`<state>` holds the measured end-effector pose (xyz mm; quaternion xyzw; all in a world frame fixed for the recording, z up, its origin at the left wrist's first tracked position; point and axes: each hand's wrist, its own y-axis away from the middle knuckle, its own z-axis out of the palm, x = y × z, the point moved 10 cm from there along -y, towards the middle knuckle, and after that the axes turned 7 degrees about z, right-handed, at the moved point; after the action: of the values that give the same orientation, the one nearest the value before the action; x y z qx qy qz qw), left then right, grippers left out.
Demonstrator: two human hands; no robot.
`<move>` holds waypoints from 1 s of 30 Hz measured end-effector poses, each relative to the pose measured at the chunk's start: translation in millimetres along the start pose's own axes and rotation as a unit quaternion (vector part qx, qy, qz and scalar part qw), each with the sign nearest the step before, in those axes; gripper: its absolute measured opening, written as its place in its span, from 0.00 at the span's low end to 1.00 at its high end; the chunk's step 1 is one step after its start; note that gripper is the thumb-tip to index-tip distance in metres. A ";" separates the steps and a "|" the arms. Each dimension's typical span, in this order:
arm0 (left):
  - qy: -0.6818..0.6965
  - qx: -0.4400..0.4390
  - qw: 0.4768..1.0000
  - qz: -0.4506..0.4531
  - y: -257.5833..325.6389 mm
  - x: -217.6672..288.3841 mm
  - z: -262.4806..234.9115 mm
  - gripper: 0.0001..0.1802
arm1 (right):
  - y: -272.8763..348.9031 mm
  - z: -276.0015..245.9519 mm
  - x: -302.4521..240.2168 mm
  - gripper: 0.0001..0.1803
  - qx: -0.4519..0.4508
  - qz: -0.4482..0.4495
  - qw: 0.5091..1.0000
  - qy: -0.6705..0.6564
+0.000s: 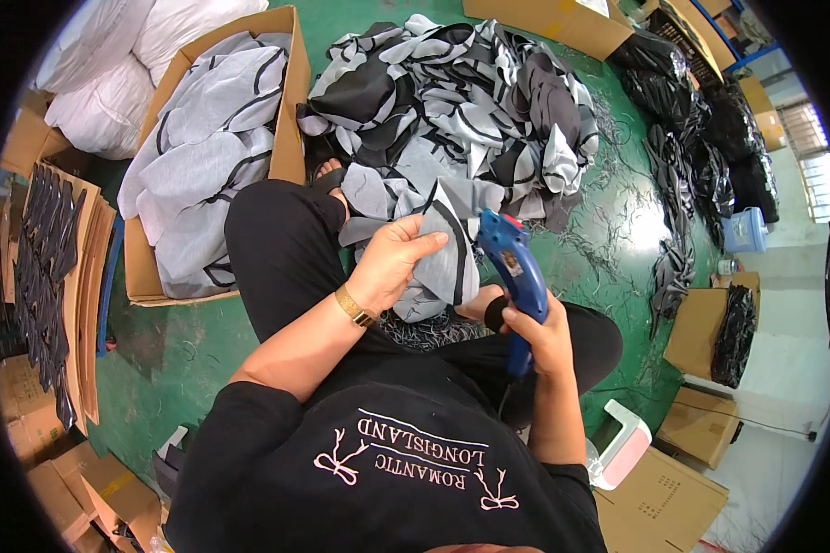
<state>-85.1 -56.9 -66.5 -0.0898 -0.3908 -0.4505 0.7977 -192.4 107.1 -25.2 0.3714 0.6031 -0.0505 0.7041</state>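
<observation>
My left hand (398, 258) pinches a grey fabric piece (449, 251) with a black band by its upper left edge, in front of my knees. In my right hand (542, 334) is a blue handheld electric cutter (516, 264), my fingers wrapped round its body. Its head, with a red part on top, points up and left and meets the fabric's right edge; whether the blade touches the cloth I cannot make out. Just beyond lies a big heap of grey and black fabric pieces (452, 111) on the floor.
A cardboard box (290, 111) full of grey pieces stands left of my knee. Thread and strip offcuts (609, 240) litter the green floor. Black bags (664, 92) and cartons (696, 332) line the right side; white sacks (111, 101) sit far left. A cord trails from the cutter.
</observation>
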 end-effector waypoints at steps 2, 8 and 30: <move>-0.001 0.013 1.000 0.009 -1.5 2.9 -5.5 0.09 | 7.0 -4.5 4.4 0.18 -0.015 0.013 1.000 -0.008; -0.024 0.017 0.998 0.046 -1.7 18.0 1.0 0.09 | 26.1 1.7 15.7 0.18 -0.055 0.077 0.995 0.027; -0.170 -0.016 0.984 0.050 13.4 37.4 19.3 0.11 | 21.9 -4.8 21.0 0.18 -0.083 0.078 0.993 0.007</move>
<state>-74.2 -63.8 -24.3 -0.1968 -0.5084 -0.3944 0.7397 -179.3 133.6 -33.7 0.3577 0.5791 0.0578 0.7303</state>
